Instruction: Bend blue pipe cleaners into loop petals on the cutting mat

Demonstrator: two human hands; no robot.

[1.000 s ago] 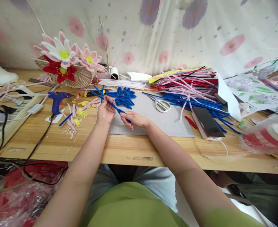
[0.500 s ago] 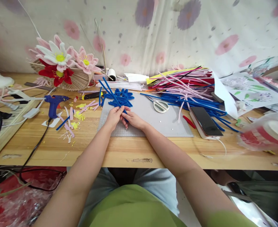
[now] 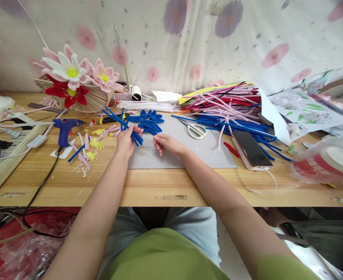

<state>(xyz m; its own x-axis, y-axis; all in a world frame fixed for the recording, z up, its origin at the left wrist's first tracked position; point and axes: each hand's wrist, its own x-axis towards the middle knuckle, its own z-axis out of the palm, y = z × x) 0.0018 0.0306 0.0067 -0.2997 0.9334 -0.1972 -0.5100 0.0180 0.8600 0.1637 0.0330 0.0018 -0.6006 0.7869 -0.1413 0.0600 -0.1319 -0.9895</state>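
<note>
Crowding the mat [image 3: 159, 163] near its far left corner, blue loops [image 3: 151, 123] lay beyond the left hand [image 3: 128, 140], which gripped blue stems [image 3: 136, 138] over the mat's left edge, slanting lengthwise toward the table's [image 3: 159, 190] far left corner. Scissors [image 3: 190, 125] lay rightward; the right hand's [image 3: 168, 144] fingers curled, their closure unclear.

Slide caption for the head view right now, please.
Left hand holding blue pipe cleaners, right hand loosely curled over a gray mat, scissors lying beyond.
</note>
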